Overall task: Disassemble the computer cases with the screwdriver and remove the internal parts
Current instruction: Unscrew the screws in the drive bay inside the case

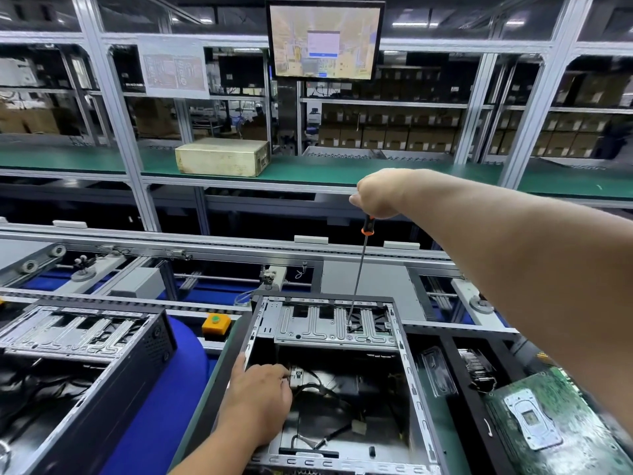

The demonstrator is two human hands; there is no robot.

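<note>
An open computer case lies in front of me with its side panel off. At its far end sits a grey metal drive bracket. My right hand grips the handle of a long orange-and-black screwdriver held nearly upright, and the tip stands on a screw in the bracket. Inside the case near the left wall, my left hand has its fingers curled over a small metal part and black cables. What the fingertips hold is hidden.
A second open case lies at the left on blue padding. A removed green motherboard and a black side panel lie at the right. Beyond run conveyor rails, a yellow button box, a beige box and a monitor.
</note>
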